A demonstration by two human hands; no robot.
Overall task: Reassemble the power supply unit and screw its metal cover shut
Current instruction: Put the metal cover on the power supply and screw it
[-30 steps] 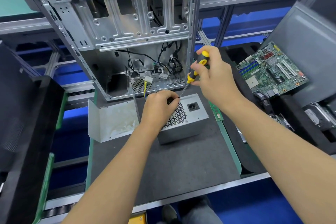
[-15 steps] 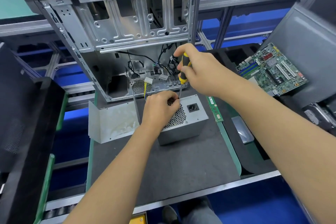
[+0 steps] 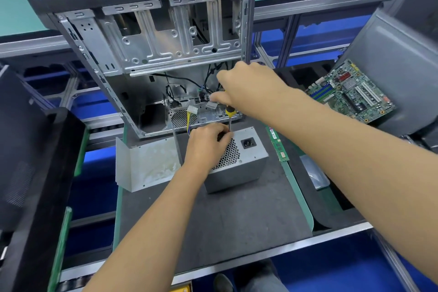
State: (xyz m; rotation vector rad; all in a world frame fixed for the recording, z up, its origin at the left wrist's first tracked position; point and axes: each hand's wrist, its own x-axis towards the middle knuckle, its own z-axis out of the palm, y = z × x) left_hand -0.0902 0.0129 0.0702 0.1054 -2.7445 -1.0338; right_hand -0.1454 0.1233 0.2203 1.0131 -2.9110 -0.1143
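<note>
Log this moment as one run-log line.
step: driving cover screw | right hand: grips screwdriver, upright | left hand: steadies power supply unit | loose metal panel: left of unit

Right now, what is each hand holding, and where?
Right hand grips the screwdriver by its handle. Left hand rests on the power supply unit, fingers by the tip.

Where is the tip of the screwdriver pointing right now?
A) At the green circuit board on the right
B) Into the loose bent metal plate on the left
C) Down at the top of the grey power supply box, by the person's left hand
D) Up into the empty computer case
C: the right hand holds the screwdriver upright, its shaft running down to the power supply box beside the left hand.
</note>
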